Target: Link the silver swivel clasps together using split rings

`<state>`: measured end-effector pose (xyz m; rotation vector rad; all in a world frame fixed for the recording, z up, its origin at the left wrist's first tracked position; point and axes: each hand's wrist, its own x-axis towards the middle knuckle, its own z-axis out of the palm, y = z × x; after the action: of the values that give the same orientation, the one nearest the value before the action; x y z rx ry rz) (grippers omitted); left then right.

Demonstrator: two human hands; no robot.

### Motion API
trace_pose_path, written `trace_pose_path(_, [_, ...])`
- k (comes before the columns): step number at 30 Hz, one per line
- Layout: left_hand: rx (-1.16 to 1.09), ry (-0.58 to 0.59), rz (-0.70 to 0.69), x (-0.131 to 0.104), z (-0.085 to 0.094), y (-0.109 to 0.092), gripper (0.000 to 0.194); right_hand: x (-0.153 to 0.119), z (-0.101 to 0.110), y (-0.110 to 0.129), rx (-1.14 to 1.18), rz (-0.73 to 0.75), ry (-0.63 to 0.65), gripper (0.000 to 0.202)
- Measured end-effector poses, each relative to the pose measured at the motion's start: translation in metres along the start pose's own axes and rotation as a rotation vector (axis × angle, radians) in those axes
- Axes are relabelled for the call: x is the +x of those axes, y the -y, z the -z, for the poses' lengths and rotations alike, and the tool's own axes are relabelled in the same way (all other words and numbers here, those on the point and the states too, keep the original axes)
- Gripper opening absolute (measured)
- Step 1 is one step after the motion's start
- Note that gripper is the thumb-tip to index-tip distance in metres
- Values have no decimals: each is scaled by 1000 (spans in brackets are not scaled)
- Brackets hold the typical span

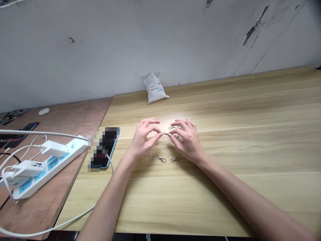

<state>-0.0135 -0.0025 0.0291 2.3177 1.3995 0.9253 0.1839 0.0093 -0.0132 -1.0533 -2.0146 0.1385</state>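
Observation:
My left hand and my right hand meet over the table, thumb and forefinger of each pinched on a small metal clasp between them. Fingertips cover most of it, so I cannot tell if a ring is attached. Below the hands lie two silver lobster clasps, one on the left and one on the right. Several loose metal rings rest near my left wrist. More clasps lie behind my right fingers, partly hidden by them.
A white plastic parcel bag stands by the wall. To the left lie a phone with a cable and a white power strip with chargers plugged in. The white cable crosses the table's front left corner.

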Motion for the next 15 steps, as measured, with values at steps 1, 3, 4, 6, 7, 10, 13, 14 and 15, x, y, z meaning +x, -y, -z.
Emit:
trace_pose_path(1, [-5, 2, 3, 0, 0, 0, 6, 0, 0, 0, 2, -5, -3, 11])
trace_pose_path(3, [-5, 24, 4, -1, -1, -1, 6, 1, 1, 0, 13, -5, -11, 11])
trace_pose_path(4, [1, 37, 0, -1, -2, 0, 6, 1, 1, 0, 21, 1, -12, 11])
trace_pose_path(6, [13, 57, -10, -2, -4, 0, 7, 1, 2, 1, 37, 22, -9, 10])
trace_pose_path(7, [15, 62, -14, -2, -5, 0, 7, 1, 2, 1, 43, 31, -7, 10])
trace_pose_path(10, [18, 58, -11, -2, -6, 0, 7, 1, 2, 2, 52, 38, -4, 9])
trace_pose_path(13, [33, 37, 14, -1, -4, 0, 7, 1, 3, 2, 68, 29, -6, 8])
trace_pose_path(14, [37, 32, 23, -1, -3, 0, 7, 1, 3, 2, 77, 31, -7, 8])
trace_pose_path(15, [38, 30, 30, 0, -3, 0, 7, 1, 4, 2, 87, 35, -8, 8])
